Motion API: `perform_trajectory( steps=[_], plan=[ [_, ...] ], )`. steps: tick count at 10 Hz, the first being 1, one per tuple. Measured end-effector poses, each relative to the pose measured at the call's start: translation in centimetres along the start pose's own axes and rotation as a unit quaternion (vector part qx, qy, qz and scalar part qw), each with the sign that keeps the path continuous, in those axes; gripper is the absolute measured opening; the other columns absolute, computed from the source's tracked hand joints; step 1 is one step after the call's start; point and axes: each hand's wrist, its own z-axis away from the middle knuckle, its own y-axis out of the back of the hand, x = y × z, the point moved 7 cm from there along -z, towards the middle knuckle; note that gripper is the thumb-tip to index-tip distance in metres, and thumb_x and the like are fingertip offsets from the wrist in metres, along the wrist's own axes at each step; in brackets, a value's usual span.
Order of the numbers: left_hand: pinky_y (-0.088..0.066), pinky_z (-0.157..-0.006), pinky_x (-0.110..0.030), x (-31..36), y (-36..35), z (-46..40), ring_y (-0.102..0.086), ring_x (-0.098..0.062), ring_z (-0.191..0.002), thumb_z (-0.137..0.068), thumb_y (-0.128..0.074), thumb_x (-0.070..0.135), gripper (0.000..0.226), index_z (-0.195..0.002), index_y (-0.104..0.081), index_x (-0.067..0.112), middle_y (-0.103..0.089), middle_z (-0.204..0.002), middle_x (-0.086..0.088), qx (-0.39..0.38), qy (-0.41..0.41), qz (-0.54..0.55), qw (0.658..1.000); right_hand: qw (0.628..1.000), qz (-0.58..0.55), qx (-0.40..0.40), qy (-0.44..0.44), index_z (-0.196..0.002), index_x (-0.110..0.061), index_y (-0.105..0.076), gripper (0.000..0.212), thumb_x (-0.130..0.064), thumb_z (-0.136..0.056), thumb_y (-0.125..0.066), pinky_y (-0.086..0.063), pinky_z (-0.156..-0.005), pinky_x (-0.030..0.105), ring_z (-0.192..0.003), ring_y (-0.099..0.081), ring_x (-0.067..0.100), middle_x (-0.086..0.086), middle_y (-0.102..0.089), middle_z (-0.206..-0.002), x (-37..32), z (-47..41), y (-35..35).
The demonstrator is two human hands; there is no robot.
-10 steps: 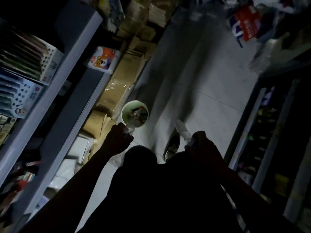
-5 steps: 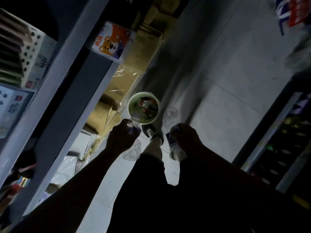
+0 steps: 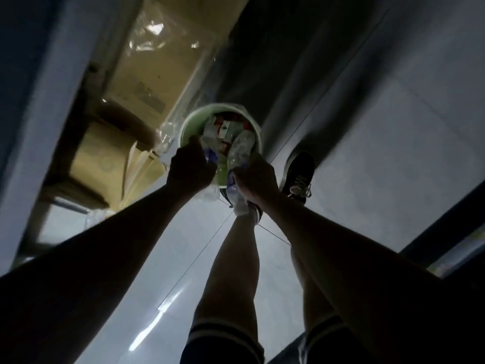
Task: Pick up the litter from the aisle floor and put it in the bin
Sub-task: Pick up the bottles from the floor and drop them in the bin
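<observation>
Litter: two crushed plastic bottles, left hand point(image 3: 189, 172) gripping one point(image 3: 210, 151), right hand point(image 3: 256, 179) gripping another point(image 3: 240, 151), over the bin point(image 3: 187, 124). Depositing step; next, both grips must release.

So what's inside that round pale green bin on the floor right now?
The round pale green bin holds red-and-white wrappers and a crumpled clear plastic bottle gripped by the right hand. The left hand covers its near edge; the bottom is hidden.
</observation>
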Motion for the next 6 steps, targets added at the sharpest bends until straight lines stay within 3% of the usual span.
perform_trajectory(
  steps=[1,2,3,5,6],
  plan=[
    [-0.051,-0.087,-0.037,-1.7,-4.8,-4.4,-0.059,-0.037,-0.119,-0.096,-0.063,0.024,0.06,-0.146,-0.039,0.001,-0.059,-0.13,-0.02,-0.028,0.003,-0.018,0.999,1.0,0.009,-0.01,0.012,-0.104,-0.011,-0.063,0.017,-0.026,-0.097,-0.06,-0.032,-0.049,0.008,-0.079,-0.061,0.014,-0.001,-0.063,-0.092,1.8,-5.5,-4.8],
    [-0.047,-0.103,-0.046,-2.6,-6.9,-4.8,-0.049,-0.039,-0.132,-0.098,-0.058,0.031,0.07,-0.153,-0.029,0.001,-0.048,-0.145,-0.023,-0.066,0.018,-0.037,0.997,0.999,0.015,-0.035,-0.016,-0.103,-0.012,-0.06,0.022,-0.033,-0.097,-0.06,-0.039,-0.054,0.006,-0.074,-0.06,0.012,0.001,-0.06,-0.088,3.0,-5.5,-6.2],
    [-0.05,-0.1,-0.044,-3.4,-7.0,-2.0,-0.054,-0.035,-0.123,-0.094,-0.062,0.03,0.063,-0.148,-0.038,0.008,-0.052,-0.138,-0.018,-0.077,0.033,-0.002,0.997,0.996,0.051,-0.067,-0.038,-0.122,-0.009,-0.058,0.042,-0.041,-0.094,-0.057,-0.051,-0.083,0.03,-0.094,-0.064,0.024,0.003,-0.065,-0.1,4.5,-1.9,-6.3],
    [-0.05,-0.096,-0.04,-2.4,-2.9,6.0,-0.06,-0.025,-0.114,-0.093,-0.061,0.032,0.041,-0.131,-0.054,0.02,-0.061,-0.126,-0.006,-0.079,0.058,0.022,0.995,0.99,0.082,-0.098,-0.061,-0.119,-0.011,-0.063,0.039,-0.039,-0.093,-0.057,-0.043,-0.079,0.031,-0.11,-0.064,0.031,0.009,-0.07,-0.115,5.7,6.2,-1.7],
    [-0.048,-0.092,-0.037,-1.3,-1.0,9.4,-0.061,-0.021,-0.109,-0.093,-0.059,0.033,0.034,-0.125,-0.057,0.022,-0.063,-0.117,-0.001,-0.087,0.067,0.031,0.993,0.986,0.126,-0.107,-0.033,-0.123,-0.01,-0.061,0.043,-0.042,-0.097,-0.051,-0.046,-0.089,0.034,-0.114,-0.063,0.03,0.01,-0.068,-0.121,4.9,9.2,1.0]
  ],
)
